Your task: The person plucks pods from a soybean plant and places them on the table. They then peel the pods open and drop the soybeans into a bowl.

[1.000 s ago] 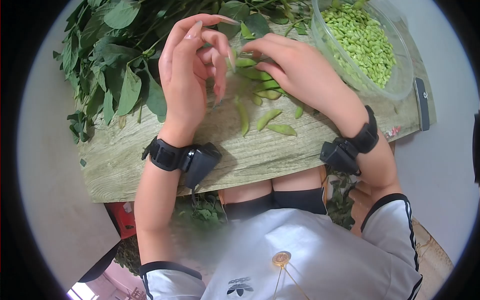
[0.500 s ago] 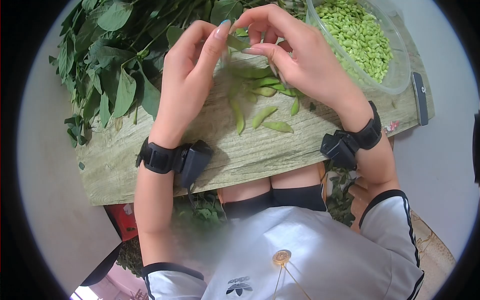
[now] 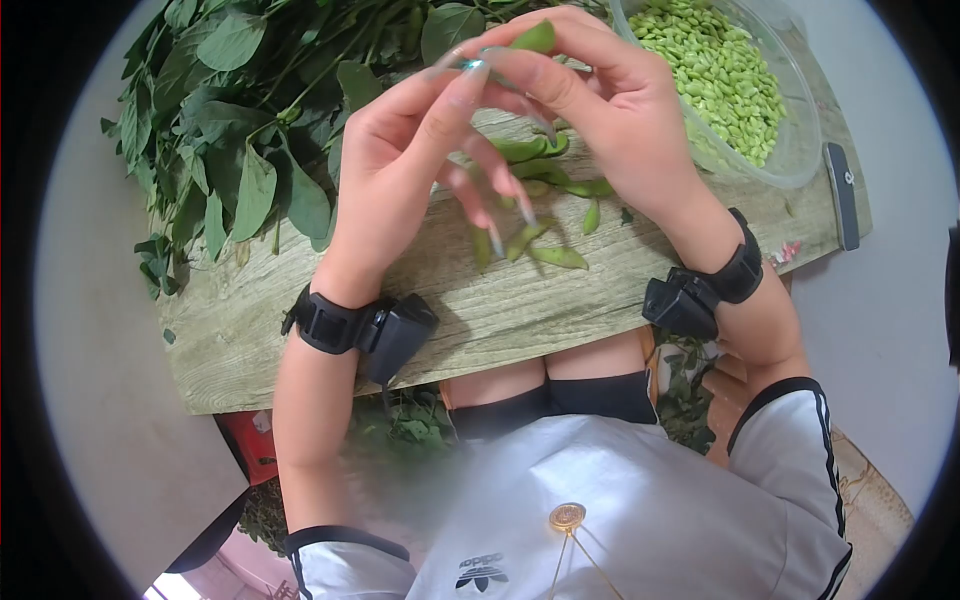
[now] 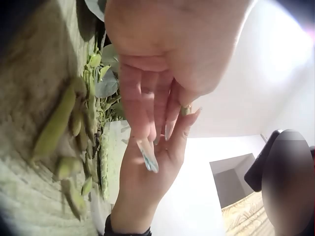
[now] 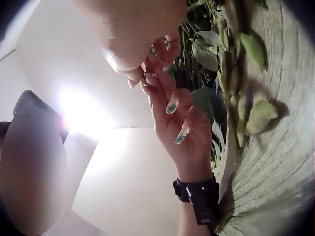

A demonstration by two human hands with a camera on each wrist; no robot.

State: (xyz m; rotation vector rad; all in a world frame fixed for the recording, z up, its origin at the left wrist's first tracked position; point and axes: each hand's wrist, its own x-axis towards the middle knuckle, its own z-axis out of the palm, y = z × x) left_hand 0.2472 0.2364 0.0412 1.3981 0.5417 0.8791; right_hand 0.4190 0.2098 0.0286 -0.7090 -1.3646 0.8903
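Above the table, both hands meet fingertip to fingertip at one green soybean pod [image 3: 533, 38]. My right hand [image 3: 632, 115] pinches it between thumb and fingers, and the pod sticks up past the thumb. At its near end the thumb and forefinger of my left hand [image 3: 395, 165] pinch too, while the other fingers hang spread below. In the left wrist view a small piece of the pod [image 4: 185, 110] shows between the fingertips; the rest is hidden by the fingers. Under the hands lie several loose pods [image 3: 560, 257] on the wood-grain table [image 3: 480, 310].
A clear plastic tub [image 3: 806, 165] of shelled green beans [image 3: 720, 80] stands at the back right. Leafy soybean stalks [image 3: 235, 120] cover the back left. A dark grey strip [image 3: 841, 197] lies at the right edge, and the person's legs [image 3: 590, 365] are below the front edge.
My right hand has lifted from the pods on the table with one pod and turned palm inward. My left hand has moved right to join it, its fingers closing on the pod.
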